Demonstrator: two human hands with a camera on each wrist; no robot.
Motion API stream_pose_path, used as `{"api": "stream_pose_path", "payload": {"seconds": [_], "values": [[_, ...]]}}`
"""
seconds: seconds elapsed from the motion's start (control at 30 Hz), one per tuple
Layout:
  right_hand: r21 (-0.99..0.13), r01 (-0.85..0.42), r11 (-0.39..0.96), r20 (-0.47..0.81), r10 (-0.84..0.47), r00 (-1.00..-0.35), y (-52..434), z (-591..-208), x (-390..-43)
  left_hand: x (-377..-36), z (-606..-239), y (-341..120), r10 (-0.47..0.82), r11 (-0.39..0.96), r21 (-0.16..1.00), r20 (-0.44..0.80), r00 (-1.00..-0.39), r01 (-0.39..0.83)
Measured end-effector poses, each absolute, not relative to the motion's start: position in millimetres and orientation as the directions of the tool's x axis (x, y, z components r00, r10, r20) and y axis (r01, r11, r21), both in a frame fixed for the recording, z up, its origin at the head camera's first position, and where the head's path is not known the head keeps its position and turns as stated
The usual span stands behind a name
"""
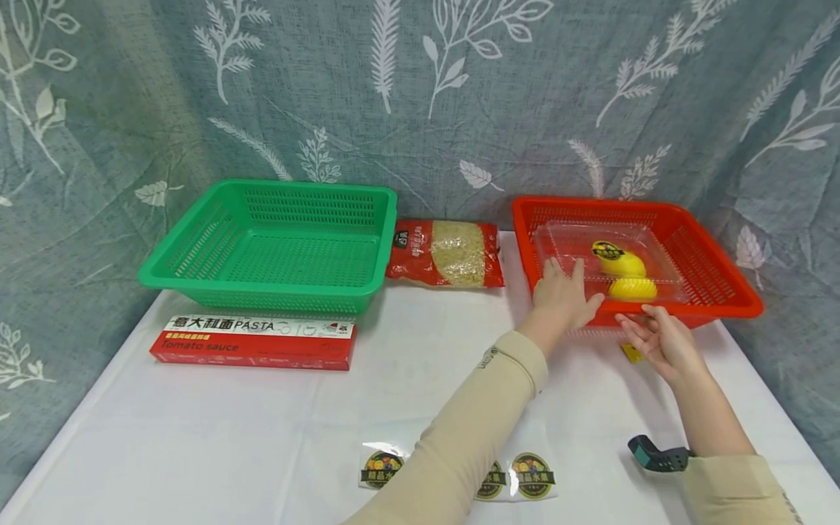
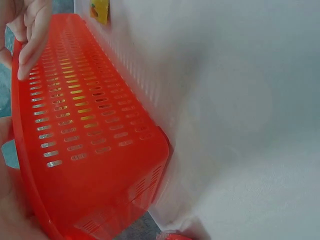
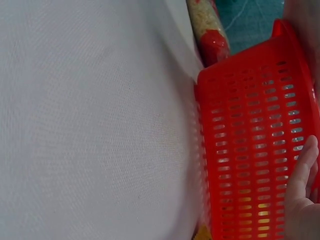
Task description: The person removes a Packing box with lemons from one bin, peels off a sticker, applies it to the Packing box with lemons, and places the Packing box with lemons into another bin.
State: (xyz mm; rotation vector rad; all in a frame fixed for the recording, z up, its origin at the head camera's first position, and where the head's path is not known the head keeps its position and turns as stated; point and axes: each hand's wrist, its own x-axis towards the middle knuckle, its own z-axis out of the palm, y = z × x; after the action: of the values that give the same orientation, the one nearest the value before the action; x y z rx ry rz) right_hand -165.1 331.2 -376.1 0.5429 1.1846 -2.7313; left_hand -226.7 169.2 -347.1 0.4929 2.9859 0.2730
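Observation:
A clear plastic fruit box (image 1: 564,237) lies in the red basket (image 1: 735,292). Two yellow fruits (image 1: 631,289) show through it, and a round black-and-gold sticker (image 1: 608,251) is on its lid. My left hand (image 1: 563,295) reaches over the basket's front rim, fingers spread over the box's front left part. My right hand (image 1: 666,343) is at the front rim farther right, fingers loosely bent. In the right wrist view, a finger of the right hand (image 3: 302,182) lies along the basket's slotted outer wall.
Left of the red basket lies a red pasta bag (image 1: 459,254), beside a green basket (image 1: 295,292). In front of that is a pasta box (image 1: 256,346). A sticker sheet (image 1: 469,492) lies near the front, partly under the left sleeve. A small yellow piece (image 1: 631,353) lies below the red basket.

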Motion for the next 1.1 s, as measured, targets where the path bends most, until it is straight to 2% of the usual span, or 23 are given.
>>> {"api": "stream_pose_path", "payload": {"seconds": [0.3,0.63,0.73,0.97,1.1], "values": [[-0.708,0.255,-0.658,-0.364,0.032,-0.931,328.0,-373.4,-168.3,-231.5,-348.0,165.3,0.339,0.929,0.187,-0.075,-0.938,0.321],[-0.716,0.253,-0.650,-0.368,0.044,-0.929,323.5,-374.2,-173.7,-237.7,-349.3,157.6,0.375,0.911,0.196,-0.023,-0.927,0.364],[-0.716,0.256,-0.649,-0.365,0.036,-0.930,322.5,-375.5,-174.3,-239.9,-349.1,151.6,0.406,0.883,0.263,-0.012,-0.914,0.389],[-0.725,0.289,-0.625,-0.376,0.007,-0.927,323.0,-375.4,-172.3,-240.1,-342.5,134.9,0.482,0.743,0.533,-0.009,-0.876,0.404],[-0.771,0.321,-0.550,-0.369,-0.025,-0.929,324.5,-372.8,-170.5,-239.0,-335.3,126.3,0.526,0.688,0.589,-0.001,-0.850,0.425]]}}
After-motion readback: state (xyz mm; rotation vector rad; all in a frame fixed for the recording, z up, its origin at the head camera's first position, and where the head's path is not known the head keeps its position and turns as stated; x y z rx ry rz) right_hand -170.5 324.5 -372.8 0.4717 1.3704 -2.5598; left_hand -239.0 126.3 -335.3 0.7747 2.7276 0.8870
